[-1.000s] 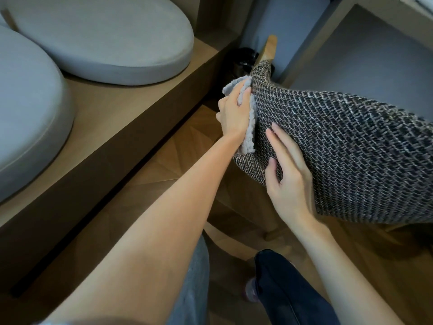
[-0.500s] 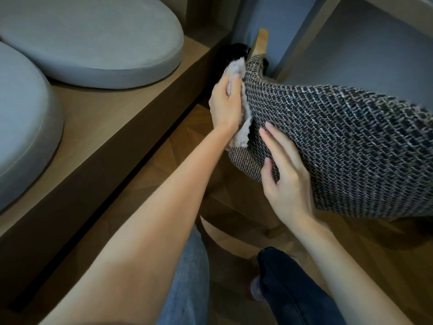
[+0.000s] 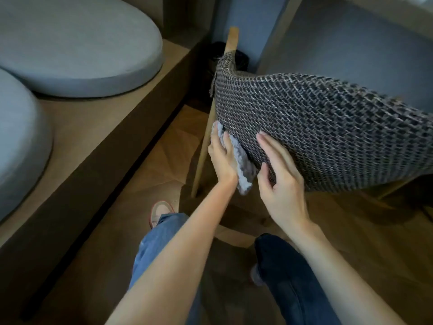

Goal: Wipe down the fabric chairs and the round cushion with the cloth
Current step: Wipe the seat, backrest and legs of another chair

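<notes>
Parquet floor (image 3: 161, 165) lay under the woven chair (image 3: 328, 127), against whose side edge the left hand (image 3: 222, 158) pressed the cloth (image 3: 242, 167) with flat fingers, while the right hand (image 3: 281, 181), fingers spread, apparently steadied its back; a round cushion (image 3: 77, 48) lay well apart from the chair.

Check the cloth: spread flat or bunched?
Bunched: the cloth sits crumpled in folds under the left hand, pressed against the woven chair back.
</notes>
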Action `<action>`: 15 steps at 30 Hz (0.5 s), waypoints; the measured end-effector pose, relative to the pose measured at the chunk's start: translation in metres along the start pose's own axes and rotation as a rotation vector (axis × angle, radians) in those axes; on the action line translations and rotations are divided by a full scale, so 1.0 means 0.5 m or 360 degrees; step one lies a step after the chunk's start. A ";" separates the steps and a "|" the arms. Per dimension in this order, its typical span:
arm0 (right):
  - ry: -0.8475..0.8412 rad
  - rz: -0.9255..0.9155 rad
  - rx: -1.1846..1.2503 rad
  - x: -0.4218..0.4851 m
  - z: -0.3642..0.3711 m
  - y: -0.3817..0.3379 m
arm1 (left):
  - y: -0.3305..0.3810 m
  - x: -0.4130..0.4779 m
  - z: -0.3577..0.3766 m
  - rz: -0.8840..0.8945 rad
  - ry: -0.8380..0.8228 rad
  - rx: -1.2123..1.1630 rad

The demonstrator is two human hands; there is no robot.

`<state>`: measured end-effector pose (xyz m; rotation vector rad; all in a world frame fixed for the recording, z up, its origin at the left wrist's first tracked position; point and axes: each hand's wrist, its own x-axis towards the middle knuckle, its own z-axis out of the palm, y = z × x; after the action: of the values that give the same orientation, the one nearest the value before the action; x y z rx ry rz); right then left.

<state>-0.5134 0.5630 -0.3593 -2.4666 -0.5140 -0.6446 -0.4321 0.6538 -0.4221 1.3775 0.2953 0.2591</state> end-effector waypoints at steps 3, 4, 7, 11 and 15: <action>0.0087 0.0108 0.0020 -0.046 -0.035 0.006 | 0.040 -0.080 0.027 -0.0085 0.0032 -0.0043; 0.0119 0.0146 0.0030 -0.063 -0.047 0.008 | 0.058 -0.104 0.036 -0.0102 0.0049 -0.0053; 0.0235 0.0291 0.0060 -0.105 -0.084 0.018 | 0.095 -0.162 0.063 -0.0148 0.0043 -0.0108; 0.0421 0.0515 0.0105 -0.156 -0.152 0.021 | 0.143 -0.255 0.101 -0.0448 -0.0255 -0.0247; 0.0410 0.0801 0.0344 -0.197 -0.216 0.018 | 0.165 -0.305 0.132 -0.0848 -0.0589 -0.0354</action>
<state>-0.6254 0.4716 -0.3355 -2.1428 0.1325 -0.6403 -0.5519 0.5541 -0.3219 1.0559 0.3020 -0.3919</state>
